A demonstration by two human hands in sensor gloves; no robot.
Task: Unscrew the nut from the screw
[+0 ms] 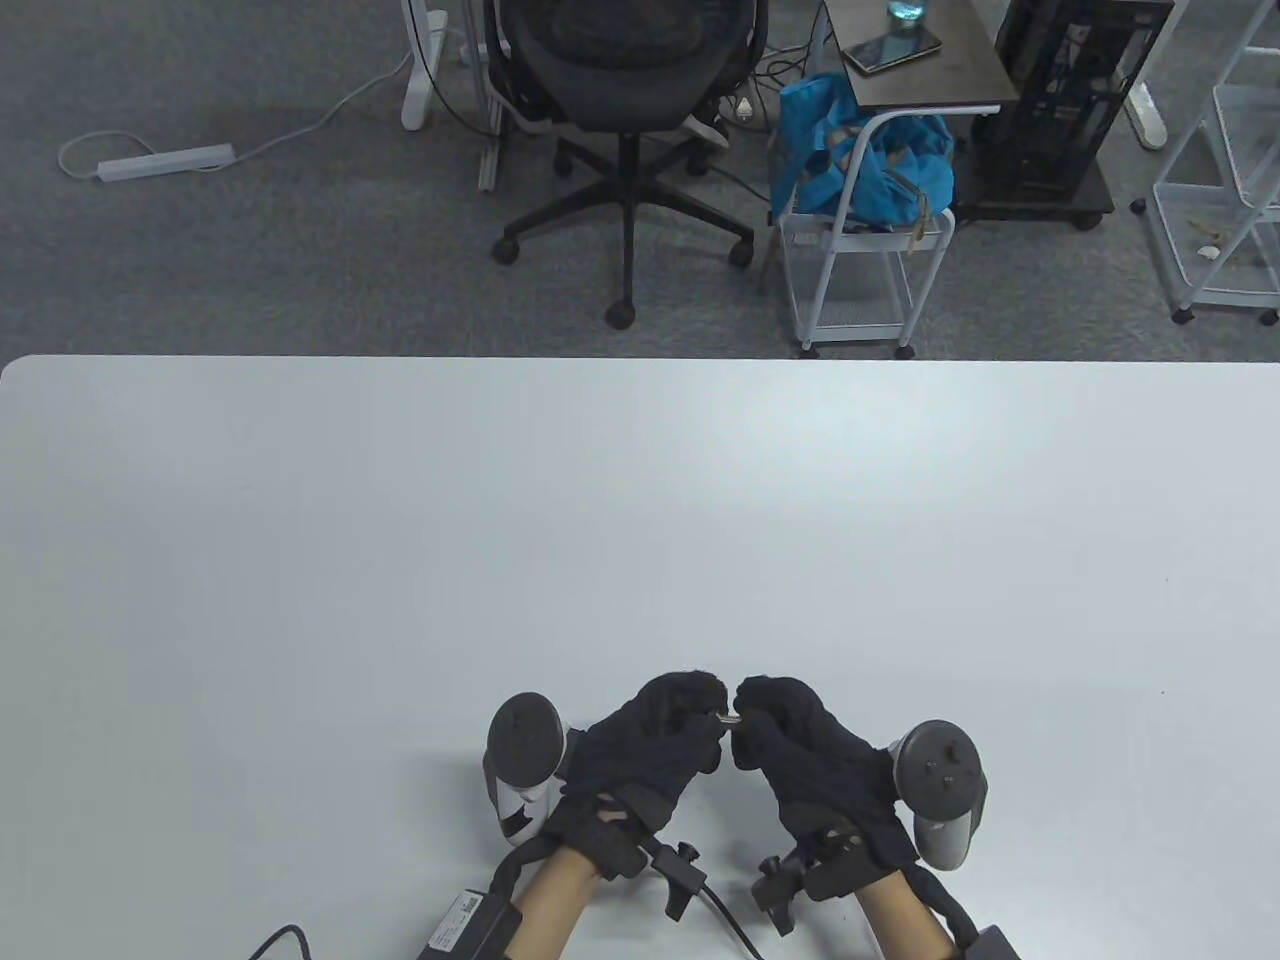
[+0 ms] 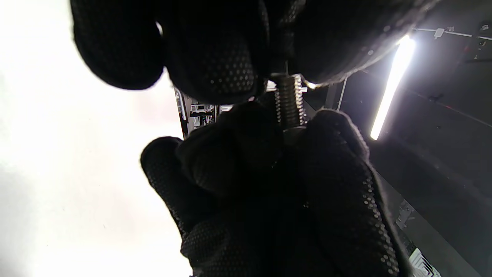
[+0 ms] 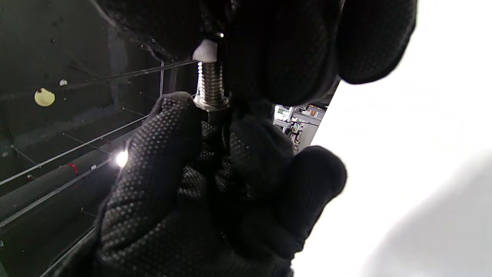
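Both hands, in black gloves, meet low at the table's centre and hold a small metal screw (image 1: 727, 719) level between them, above the table. My left hand (image 1: 665, 735) pinches one end, where a shiny collar (image 3: 210, 102) sits against its fingertips. My right hand (image 1: 790, 735) pinches the other end around a dull wider piece (image 2: 294, 133) that looks like the nut. A short run of bare thread (image 2: 289, 100) shows between the two grips, and also in the right wrist view (image 3: 209, 85). Both ends of the screw are hidden by fingers.
The white table (image 1: 640, 520) stretches ahead of the hands. Beyond its far edge stand an office chair (image 1: 625, 90) and a white cart holding a blue bag (image 1: 860, 170). Cables trail from the wrists at the table's front edge.
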